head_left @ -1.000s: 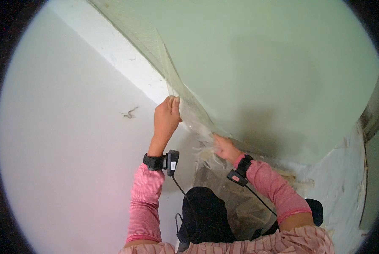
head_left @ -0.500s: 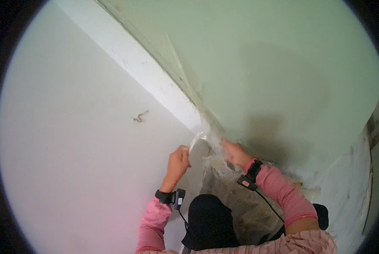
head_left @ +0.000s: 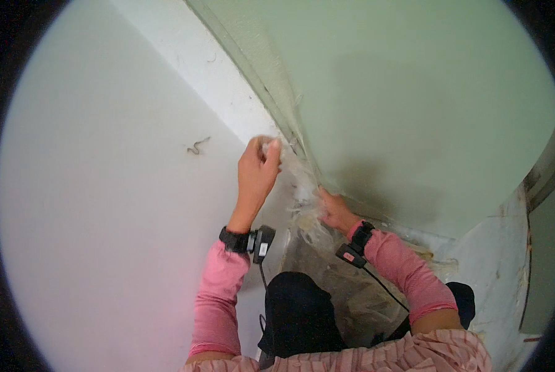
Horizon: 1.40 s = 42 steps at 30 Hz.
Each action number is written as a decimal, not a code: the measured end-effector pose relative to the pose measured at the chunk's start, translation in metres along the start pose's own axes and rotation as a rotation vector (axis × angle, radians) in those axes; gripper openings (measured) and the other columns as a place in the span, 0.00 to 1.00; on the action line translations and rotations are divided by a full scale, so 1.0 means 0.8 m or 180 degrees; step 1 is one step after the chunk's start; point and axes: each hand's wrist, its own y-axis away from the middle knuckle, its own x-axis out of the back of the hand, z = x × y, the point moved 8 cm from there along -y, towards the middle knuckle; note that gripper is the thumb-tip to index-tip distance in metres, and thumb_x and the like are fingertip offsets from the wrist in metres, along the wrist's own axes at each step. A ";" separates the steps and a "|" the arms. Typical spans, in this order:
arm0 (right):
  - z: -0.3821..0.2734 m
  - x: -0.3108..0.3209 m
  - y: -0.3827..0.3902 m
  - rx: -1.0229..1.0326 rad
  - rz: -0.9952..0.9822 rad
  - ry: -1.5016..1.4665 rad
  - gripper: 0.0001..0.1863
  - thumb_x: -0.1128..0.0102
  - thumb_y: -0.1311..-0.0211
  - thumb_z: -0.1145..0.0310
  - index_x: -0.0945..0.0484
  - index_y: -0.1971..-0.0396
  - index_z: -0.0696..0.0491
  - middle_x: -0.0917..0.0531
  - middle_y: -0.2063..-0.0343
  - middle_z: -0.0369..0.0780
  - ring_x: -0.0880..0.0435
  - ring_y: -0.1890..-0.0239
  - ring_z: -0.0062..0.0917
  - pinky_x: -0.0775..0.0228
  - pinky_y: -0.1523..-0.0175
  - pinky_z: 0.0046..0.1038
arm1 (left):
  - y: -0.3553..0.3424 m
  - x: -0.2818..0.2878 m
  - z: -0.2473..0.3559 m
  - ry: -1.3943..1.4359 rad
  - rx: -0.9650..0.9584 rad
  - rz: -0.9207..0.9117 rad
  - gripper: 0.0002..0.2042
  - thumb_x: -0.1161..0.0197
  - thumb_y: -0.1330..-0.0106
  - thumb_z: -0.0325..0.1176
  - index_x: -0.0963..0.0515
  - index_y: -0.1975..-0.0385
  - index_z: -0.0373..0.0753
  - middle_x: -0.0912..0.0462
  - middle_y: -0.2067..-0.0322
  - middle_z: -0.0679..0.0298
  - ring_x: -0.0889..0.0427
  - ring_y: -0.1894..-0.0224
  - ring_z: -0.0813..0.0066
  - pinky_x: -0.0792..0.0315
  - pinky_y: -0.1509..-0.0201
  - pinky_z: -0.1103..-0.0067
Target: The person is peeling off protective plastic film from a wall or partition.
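Note:
A crumpled strip of clear plastic film (head_left: pixel 299 170) hangs along the seam between a white band (head_left: pixel 200 68) and a green wall (head_left: pixel 444 111), and bunches in the corner below. My left hand (head_left: pixel 259 167) is closed at the upper part of the film, fingers curled round it and slightly blurred. My right hand (head_left: pixel 336 211) is lower and to the right, closed on the same film at the corner, its fingertips partly hidden. Both wrists carry black straps with small devices (head_left: pixel 262 245) and cables.
A pale wall (head_left: pixel 104 198) with a thin squiggly mark (head_left: pixel 197 146) is at left. My dark-clad knee (head_left: pixel 296 310) sits below over dusty, crumpled sheeting (head_left: pixel 358 297). A streaked white surface (head_left: pixel 494 266) and a dark edge (head_left: pixel 528 217) are at right.
My left hand dropped down along the film half a second ago and has since risen again, gathering it. My right hand stays near the corner, shifted slightly up.

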 end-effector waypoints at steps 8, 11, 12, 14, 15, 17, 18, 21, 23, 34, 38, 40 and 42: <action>-0.062 -0.040 0.018 0.1553 0.0285 0.2733 0.17 0.48 0.42 0.54 0.26 0.62 0.53 0.31 0.81 0.30 0.32 0.78 0.18 0.35 0.70 0.30 | -0.065 -0.020 0.073 -0.1785 -0.0747 0.0368 0.23 0.48 0.43 0.49 0.33 0.63 0.31 0.24 0.82 0.52 0.22 0.77 0.54 0.30 0.74 0.66; -0.047 -0.026 0.010 0.1222 0.0035 0.2732 0.20 0.41 0.47 0.59 0.30 0.57 0.54 0.25 0.75 0.34 0.27 0.74 0.22 0.33 0.66 0.30 | -0.092 -0.007 0.082 -0.1784 -0.0683 0.0653 0.21 0.49 0.42 0.48 0.33 0.67 0.31 0.24 0.82 0.52 0.22 0.76 0.53 0.31 0.74 0.65; -0.034 -0.011 0.003 0.1219 0.0085 0.2770 0.20 0.41 0.47 0.59 0.30 0.57 0.54 0.25 0.75 0.34 0.27 0.74 0.22 0.33 0.66 0.30 | -0.097 -0.015 0.091 -0.1861 -0.0845 0.0661 0.18 0.50 0.41 0.46 0.34 0.68 0.32 0.24 0.82 0.51 0.23 0.77 0.52 0.31 0.74 0.65; 0.030 0.039 -0.017 0.0080 -0.0003 0.0750 0.26 0.41 0.49 0.65 0.37 0.51 0.57 0.25 0.72 0.38 0.26 0.71 0.26 0.32 0.64 0.28 | -0.103 -0.036 0.107 -0.1970 -0.1165 0.0665 0.14 0.52 0.39 0.41 0.34 0.70 0.34 0.24 0.82 0.50 0.24 0.78 0.50 0.31 0.76 0.63; 0.023 0.019 -0.018 0.0073 -0.0065 0.0694 0.26 0.41 0.49 0.65 0.37 0.51 0.57 0.25 0.72 0.38 0.26 0.71 0.26 0.32 0.64 0.28 | -0.103 -0.024 0.100 -0.2050 -0.1139 0.0677 0.14 0.52 0.39 0.41 0.34 0.70 0.34 0.24 0.82 0.50 0.24 0.78 0.50 0.31 0.76 0.63; 0.018 -0.024 -0.005 -0.1408 0.0295 -0.2263 0.20 0.46 0.52 0.73 0.36 0.56 0.55 0.27 0.77 0.40 0.26 0.76 0.30 0.34 0.69 0.33 | -0.103 0.006 0.101 -0.2260 -0.1118 0.0775 0.11 0.52 0.41 0.37 0.34 0.70 0.35 0.25 0.84 0.50 0.24 0.80 0.50 0.31 0.77 0.62; 0.010 -0.022 -0.001 -0.1388 0.0289 -0.2252 0.20 0.46 0.52 0.73 0.36 0.56 0.55 0.27 0.77 0.40 0.26 0.76 0.30 0.34 0.69 0.33 | -0.103 0.005 0.107 -0.2251 -0.1133 0.0792 0.11 0.52 0.41 0.37 0.34 0.70 0.35 0.25 0.84 0.50 0.24 0.80 0.50 0.31 0.77 0.62; -0.089 -0.015 0.023 0.1659 0.0295 0.2428 0.17 0.46 0.49 0.71 0.35 0.57 0.56 0.30 0.79 0.36 0.31 0.79 0.22 0.36 0.73 0.28 | -0.099 -0.007 0.124 -0.2340 -0.1360 0.0869 0.09 0.51 0.43 0.34 0.35 0.70 0.34 0.26 0.85 0.51 0.25 0.81 0.50 0.32 0.78 0.62; -0.074 -0.016 0.027 0.0832 0.0050 0.1816 0.16 0.47 0.47 0.70 0.35 0.59 0.57 0.29 0.79 0.38 0.31 0.80 0.24 0.36 0.74 0.29 | -0.094 -0.008 0.123 -0.2237 -0.1272 0.0772 0.09 0.50 0.45 0.32 0.35 0.69 0.33 0.26 0.85 0.50 0.25 0.80 0.49 0.31 0.78 0.62; 0.027 0.015 0.008 -0.0305 0.0386 -0.0468 0.17 0.53 0.39 0.55 0.26 0.61 0.52 0.33 0.81 0.30 0.35 0.79 0.18 0.40 0.75 0.24 | -0.105 -0.001 0.104 -0.1182 -0.1208 0.0376 0.07 0.55 0.46 0.27 0.34 0.72 0.30 0.28 0.85 0.54 0.26 0.88 0.65 0.31 0.84 0.73; 0.047 0.040 -0.010 0.1066 0.0578 0.0339 0.17 0.52 0.39 0.54 0.26 0.62 0.51 0.33 0.80 0.31 0.33 0.77 0.20 0.39 0.72 0.27 | -0.110 -0.030 0.088 0.0200 -0.0164 -0.0296 0.06 0.58 0.46 0.26 0.36 0.73 0.30 0.29 0.83 0.53 0.25 0.87 0.64 0.33 0.87 0.72; 0.047 0.014 -0.017 0.0737 0.0469 0.0028 0.17 0.52 0.39 0.54 0.26 0.62 0.51 0.32 0.79 0.31 0.33 0.77 0.20 0.38 0.72 0.28 | -0.110 -0.015 0.080 0.0276 -0.0103 -0.0232 0.06 0.60 0.46 0.26 0.37 0.73 0.30 0.31 0.83 0.58 0.28 0.89 0.71 0.36 0.92 0.77; 0.061 0.016 -0.020 0.0427 0.0465 -0.0214 0.17 0.51 0.40 0.54 0.26 0.62 0.51 0.31 0.79 0.31 0.33 0.77 0.20 0.38 0.71 0.29 | -0.113 -0.012 0.079 0.0372 -0.0178 -0.0173 0.07 0.60 0.46 0.26 0.37 0.71 0.30 0.32 0.85 0.59 0.30 0.91 0.72 0.37 0.92 0.77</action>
